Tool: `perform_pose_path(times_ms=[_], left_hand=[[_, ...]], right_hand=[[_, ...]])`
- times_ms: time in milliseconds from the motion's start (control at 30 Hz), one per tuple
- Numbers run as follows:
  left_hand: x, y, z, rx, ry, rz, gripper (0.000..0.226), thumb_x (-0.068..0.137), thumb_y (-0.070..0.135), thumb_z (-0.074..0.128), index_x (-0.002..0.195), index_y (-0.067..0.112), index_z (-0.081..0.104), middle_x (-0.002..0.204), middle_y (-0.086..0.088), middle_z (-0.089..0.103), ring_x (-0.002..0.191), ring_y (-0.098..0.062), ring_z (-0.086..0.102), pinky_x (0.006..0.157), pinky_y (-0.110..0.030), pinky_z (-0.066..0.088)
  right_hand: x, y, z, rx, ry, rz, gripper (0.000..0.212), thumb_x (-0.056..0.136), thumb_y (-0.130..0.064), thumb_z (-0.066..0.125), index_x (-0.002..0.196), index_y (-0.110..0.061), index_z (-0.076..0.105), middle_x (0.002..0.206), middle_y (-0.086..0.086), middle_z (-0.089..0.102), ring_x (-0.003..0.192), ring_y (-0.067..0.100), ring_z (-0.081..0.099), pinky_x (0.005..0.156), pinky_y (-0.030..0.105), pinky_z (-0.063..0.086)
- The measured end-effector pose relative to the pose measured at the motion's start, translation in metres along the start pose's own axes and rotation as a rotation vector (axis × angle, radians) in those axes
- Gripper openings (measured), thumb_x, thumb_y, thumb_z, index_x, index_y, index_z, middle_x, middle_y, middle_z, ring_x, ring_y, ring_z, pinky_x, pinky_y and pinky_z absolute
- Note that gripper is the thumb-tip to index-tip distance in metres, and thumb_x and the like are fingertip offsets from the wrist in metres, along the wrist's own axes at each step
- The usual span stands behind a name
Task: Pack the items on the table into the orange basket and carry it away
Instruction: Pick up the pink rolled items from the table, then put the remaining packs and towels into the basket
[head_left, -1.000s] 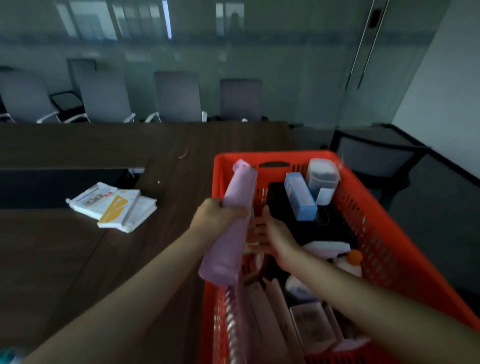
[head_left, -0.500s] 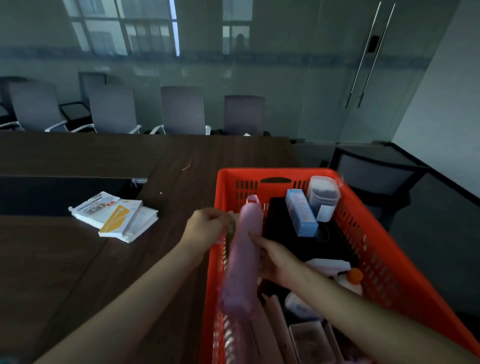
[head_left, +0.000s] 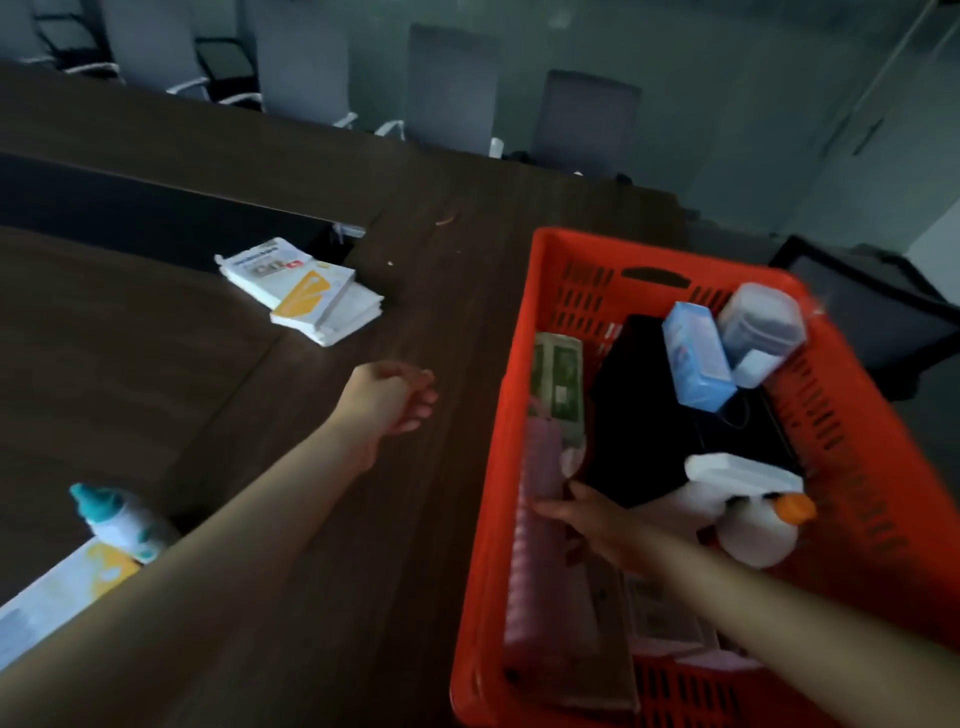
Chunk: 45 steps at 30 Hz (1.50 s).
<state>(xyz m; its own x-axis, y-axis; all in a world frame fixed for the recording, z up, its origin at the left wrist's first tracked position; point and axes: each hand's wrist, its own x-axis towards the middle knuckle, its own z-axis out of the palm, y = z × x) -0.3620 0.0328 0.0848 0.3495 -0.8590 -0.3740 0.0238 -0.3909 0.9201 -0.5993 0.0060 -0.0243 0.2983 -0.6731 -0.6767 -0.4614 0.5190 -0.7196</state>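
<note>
While the wide plastic orange basket (head_left: 511, 395) stood on the dark wooden table (head_left: 208, 405), the right hand (head_left: 589, 514) reached inside it, fingers straight and flat against a soft pink pack (head_left: 540, 467) lodged along the left wall. The left hand (head_left: 389, 397) hovered above the tabletop, loosely curled and holding nothing. A stack of white and yellow booklets (head_left: 306, 291) and a small white bottle with a teal cap (head_left: 119, 525) lay outside the basket, not yet packed. That bottle sat just beside the left forearm, so a careless sweep could probably knock it over. A pale blue carton (head_left: 696, 358) leaned atop a black object (head_left: 644, 410); lifting the basket unevenly might send it sliding.
</note>
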Motion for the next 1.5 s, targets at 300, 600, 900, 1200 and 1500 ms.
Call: perform_pose_path(times_ms=[300, 600, 900, 1200, 1500], left_hand=[[0.008, -0.005, -0.095, -0.11, 0.168, -0.008, 0.015, 0.093, 0.015, 0.054, 0.079, 0.017, 0.059, 0.074, -0.001, 0.062, 0.061, -0.011, 0.056, 0.057, -0.021, 0.045], [-0.005, -0.02, -0.199, -0.24, 0.301, 0.014, 0.014, 0.094, 0.016, 0.052, 0.082, 0.018, 0.059, 0.075, -0.002, 0.063, 0.061, -0.011, 0.055, 0.046, -0.014, 0.045], [-0.052, -0.091, -0.306, -0.404, 0.575, -0.082, 0.012, 0.092, 0.011, 0.056, 0.081, 0.012, 0.061, 0.067, -0.004, 0.056, 0.041, -0.006, 0.051, 0.041, -0.012, 0.041], [-0.061, -0.204, -0.345, -0.146, 0.624, -0.304, 0.021, 0.086, 0.023, 0.065, 0.1, 0.007, 0.063, 0.082, -0.006, 0.063, 0.072, -0.018, 0.058, 0.065, -0.027, 0.047], [-0.027, -0.283, -0.318, 0.978, 0.224, -0.294, 0.106, 0.072, 0.042, 0.075, 0.151, 0.028, 0.006, 0.157, -0.012, 0.008, 0.148, -0.035, -0.001, 0.117, -0.054, 0.005]], right_hand=[[-0.017, -0.123, 0.008, -0.059, 0.723, -0.764, 0.01, 0.091, -0.021, 0.058, 0.098, -0.018, 0.063, 0.095, 0.003, 0.062, 0.091, 0.018, 0.059, 0.079, 0.028, 0.046], [-0.041, -0.215, 0.186, -0.079, 0.084, -0.724, 0.015, 0.092, -0.016, 0.056, 0.082, -0.028, 0.057, 0.082, -0.004, 0.059, 0.069, 0.006, 0.055, 0.061, 0.02, 0.046], [-0.007, -0.186, 0.353, -0.523, -0.238, -0.641, 0.034, 0.085, -0.023, 0.066, 0.117, -0.018, 0.053, 0.099, 0.003, 0.053, 0.088, 0.015, 0.054, 0.086, 0.032, 0.048], [0.03, -0.158, 0.417, -1.139, -0.128, -0.849, 0.041, 0.088, -0.024, 0.06, 0.127, -0.018, 0.049, 0.126, 0.004, 0.039, 0.108, 0.024, 0.055, 0.083, 0.029, 0.045], [0.056, -0.139, 0.417, -1.045, -0.081, -0.92, 0.016, 0.087, -0.008, 0.061, 0.103, -0.007, 0.06, 0.108, 0.004, 0.044, 0.095, 0.02, 0.059, 0.081, 0.031, 0.054]])
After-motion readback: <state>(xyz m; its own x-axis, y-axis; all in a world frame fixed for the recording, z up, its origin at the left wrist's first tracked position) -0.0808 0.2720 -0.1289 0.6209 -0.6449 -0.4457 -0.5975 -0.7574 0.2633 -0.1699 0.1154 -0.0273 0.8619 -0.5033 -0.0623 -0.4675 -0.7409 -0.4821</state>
